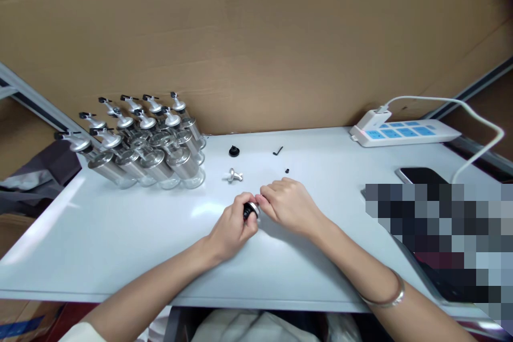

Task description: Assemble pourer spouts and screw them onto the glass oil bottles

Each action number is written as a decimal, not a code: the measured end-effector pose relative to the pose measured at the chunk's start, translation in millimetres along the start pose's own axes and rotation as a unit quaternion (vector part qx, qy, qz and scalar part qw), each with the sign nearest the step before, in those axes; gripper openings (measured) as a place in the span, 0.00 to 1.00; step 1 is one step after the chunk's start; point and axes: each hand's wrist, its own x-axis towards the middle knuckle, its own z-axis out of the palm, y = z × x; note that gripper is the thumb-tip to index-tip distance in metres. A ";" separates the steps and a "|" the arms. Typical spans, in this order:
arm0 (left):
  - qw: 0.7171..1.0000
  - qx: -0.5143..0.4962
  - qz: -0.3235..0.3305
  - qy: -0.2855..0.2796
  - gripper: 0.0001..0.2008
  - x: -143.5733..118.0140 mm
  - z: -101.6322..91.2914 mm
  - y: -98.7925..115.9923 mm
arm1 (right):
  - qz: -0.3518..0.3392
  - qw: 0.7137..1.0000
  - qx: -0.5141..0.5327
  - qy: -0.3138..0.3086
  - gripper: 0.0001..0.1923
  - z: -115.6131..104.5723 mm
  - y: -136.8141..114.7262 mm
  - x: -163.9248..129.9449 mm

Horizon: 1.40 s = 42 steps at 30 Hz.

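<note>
Both hands meet at the middle of the white surface (pixel 120 235) over one small part. The left hand (pixel 231 228) is closed around a black-and-silver cap (pixel 250 210); the right hand (pixel 286 204) pinches its other end with curled fingertips. The cap looks light, rigid and smooth, likely slippery metal, best gripped round its ribbed black ring. Just beyond lie a silver spout (pixel 234 175), a black knob (pixel 234 151), a hex key (pixel 278 150) and a tiny screw (pixel 287 171). A cluster of bottles (pixel 152 155) stands well left; a power strip (pixel 404 132) and a phone (pixel 420 175) sit right. Nothing crowds the hands.
</note>
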 end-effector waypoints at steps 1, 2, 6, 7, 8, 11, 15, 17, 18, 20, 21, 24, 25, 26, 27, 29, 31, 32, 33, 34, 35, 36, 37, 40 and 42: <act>1.000 0.000 0.007 0.004 0.11 -0.4 0.4 0.2 | -0.003 1.000 -0.003 -0.003 0.24 1.1 -1.1 -0.3; 1.000 -0.002 0.011 0.008 0.11 -0.7 0.6 0.5 | -0.005 1.000 -0.004 -0.005 0.24 2.2 -2.3 -0.7; 1.000 -0.012 -0.016 -0.002 0.10 -1.4 -0.5 1.6 | -0.002 1.000 0.006 -0.027 0.24 6.1 -6.6 -1.6; 0.999 -0.014 -0.030 -0.011 0.10 -1.3 -1.2 1.7 | 0.002 0.999 0.009 -0.039 0.24 6.6 -7.3 -1.5; 0.999 -0.016 -0.045 -0.023 0.09 -1.0 -1.8 1.8 | 0.008 0.998 0.013 -0.053 0.25 6.9 -7.9 -1.4; 0.996 -0.023 -0.070 -0.049 0.09 0.1 -3.3 2.0 | 0.029 0.994 0.021 -0.104 0.25 5.9 -9.4 0.3; 0.996 -0.030 -0.070 -0.046 0.09 1.0 -4.7 1.9 | 0.078 0.982 0.036 -0.169 0.25 2.2 -13.5 3.7; 0.996 -0.031 -0.068 -0.041 0.09 1.3 -5.2 1.5 | 0.097 0.977 0.044 -0.186 0.26 1.3 -16.0 5.0; 0.996 -0.030 -0.068 -0.038 0.09 1.4 -5.3 1.2 | 0.103 0.975 0.047 -0.190 0.26 1.2 -17.2 5.5; 0.997 -0.027 -0.070 -0.033 0.09 1.6 -5.4 0.3 | 0.112 0.973 0.054 -0.194 0.27 1.5 -19.0 6.0; 0.997 -0.025 -0.071 -0.031 0.09 1.6 -5.4 -0.1 | 0.117 0.972 0.058 -0.196 0.27 1.8 -19.8 6.2; 0.997 -0.019 -0.073 -0.028 0.08 1.5 -5.6 -1.4 | 0.129 0.969 0.071 -0.200 0.27 2.3 -21.7 7.1; 0.997 -0.018 -0.076 -0.028 0.08 1.5 -5.7 -1.6 | 0.133 0.967 0.077 -0.202 0.28 2.2 -22.2 7.5; 0.996 -0.018 -0.078 -0.029 0.08 1.5 -5.8 -1.7 | 0.136 0.966 0.083 -0.203 0.28 2.2 -22.8 7.8; 0.996 -0.018 -0.082 -0.030 0.08 1.5 -5.9 -1.7 | 0.140 0.965 0.089 -0.204 0.28 2.2 -23.2 8.1; 0.996 -0.018 -0.084 -0.030 0.09 1.8 -6.1 -1.3 | 0.147 0.962 0.102 -0.205 0.28 2.4 -24.0 8.3; 0.996 -0.019 -0.082 -0.026 0.09 2.2 -6.2 -0.6 | 0.154 0.960 0.115 -0.204 0.27 3.0 -24.6 8.0; 0.996 -0.021 -0.080 -0.026 0.09 2.4 -6.3 -0.2 | 0.157 0.959 0.121 -0.203 0.27 3.4 -24.9 7.7; 0.996 -0.023 -0.077 -0.023 0.09 2.6 -6.3 -0.1 | 0.160 0.958 0.127 -0.202 0.27 3.9 -25.1 7.4; 0.997 -0.026 -0.073 -0.021 0.08 2.8 -6.3 -0.1 | 0.161 0.957 0.134 -0.200 0.27 4.5 -25.1 7.0; 0.997 -0.028 -0.069 -0.019 0.08 2.9 -6.3 -0.5 | 0.162 0.957 0.140 -0.198 0.27 5.1 -25.0 6.7; 0.997 -0.031 -0.063 -0.016 0.08 2.9 -6.2 -1.2 | 0.162 0.956 0.146 -0.196 0.27 5.7 -24.5 6.3; 0.998 -0.034 -0.058 -0.010 0.07 2.8 -6.0 -2.2 | 0.161 0.956 0.151 -0.195 0.27 6.4 -23.5 5.9; 0.996 -0.064 -0.053 0.015 0.08 2.4 -4.7 -5.7 | 0.154 0.960 0.173 -0.156 0.27 8.0 -16.9 4.1; 0.991 -0.118 -0.064 0.026 0.11 2.5 -3.6 -6.6 | 0.143 0.970 0.176 -0.085 0.27 8.3 -9.9 2.7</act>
